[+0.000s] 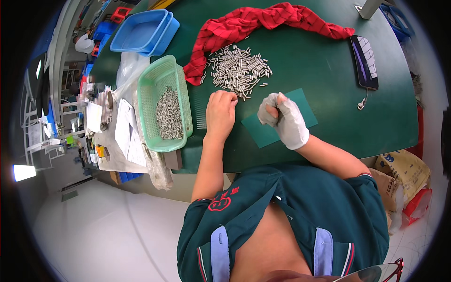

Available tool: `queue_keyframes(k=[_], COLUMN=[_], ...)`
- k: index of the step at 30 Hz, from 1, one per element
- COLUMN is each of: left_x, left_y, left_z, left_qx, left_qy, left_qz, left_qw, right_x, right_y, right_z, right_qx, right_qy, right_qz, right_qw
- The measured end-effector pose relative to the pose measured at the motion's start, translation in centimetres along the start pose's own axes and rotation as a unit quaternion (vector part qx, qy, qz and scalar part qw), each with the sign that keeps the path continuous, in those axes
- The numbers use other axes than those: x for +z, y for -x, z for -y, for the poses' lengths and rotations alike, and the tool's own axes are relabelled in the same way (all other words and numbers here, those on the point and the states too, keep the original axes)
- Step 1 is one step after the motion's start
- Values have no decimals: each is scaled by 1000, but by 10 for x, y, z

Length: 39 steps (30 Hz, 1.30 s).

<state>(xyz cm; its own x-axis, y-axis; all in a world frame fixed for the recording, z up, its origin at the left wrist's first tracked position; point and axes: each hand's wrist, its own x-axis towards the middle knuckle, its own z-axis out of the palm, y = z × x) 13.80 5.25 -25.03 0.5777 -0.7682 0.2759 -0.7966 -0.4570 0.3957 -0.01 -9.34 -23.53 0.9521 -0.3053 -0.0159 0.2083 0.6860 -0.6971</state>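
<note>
A loose pile of short silver metal pins (239,69) lies on the green tabletop. My bare left hand (221,114) rests at its near edge, fingers bent and pressed together, fingertips by the closest pins. What they hold, if anything, is hidden. My right hand (284,121) wears a pale glove with some bare fingertips. It is closed above a flat green sheet (260,135); I cannot make out anything in its fingers. Left of my left hand, a neat column of thin pale strips (201,114) lies beside a light green basket (188,110) containing many similar pins (170,115).
A crumpled red checked cloth (263,19) curves around the pile's far side. Nested blue tubs (140,33) stand at the far left. A phone (364,63) with a short cord lies at the right. Papers (126,127) and plastic wrap lie left of the basket; sacks (404,174) stand below the table's right edge.
</note>
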Motion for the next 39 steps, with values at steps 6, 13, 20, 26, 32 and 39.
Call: queue_keyframes(k=[6, 13, 20, 26, 32, 39], left_x=[-7, -5, -8, -17, -20, -11], left_y=[10, 25, 30, 34, 29, 35], left_z=[-6, -11, -21, -29, -56, -55], left_qx=[-120, -160, -180, -68, -47, -42], left_qy=[251, 502, 509, 216, 137, 132], left_qz=[15, 0, 5, 33, 140, 131], left_qw=[960, 850, 841, 974, 980, 982], right_x=[-2, -1, -3, 0, -3, -8], right_y=[1, 3, 3, -1, -7, -8], right_z=[-3, -6, -6, -3, 4, 3], right_qx=[10, 12, 9, -7, -5, 25], right_qy=[10, 30, 46, -13, -40, -116], right_qz=[-1, 7, 7, -1, -2, 4], right_qw=[1000, 999, 999, 1000, 999, 993])
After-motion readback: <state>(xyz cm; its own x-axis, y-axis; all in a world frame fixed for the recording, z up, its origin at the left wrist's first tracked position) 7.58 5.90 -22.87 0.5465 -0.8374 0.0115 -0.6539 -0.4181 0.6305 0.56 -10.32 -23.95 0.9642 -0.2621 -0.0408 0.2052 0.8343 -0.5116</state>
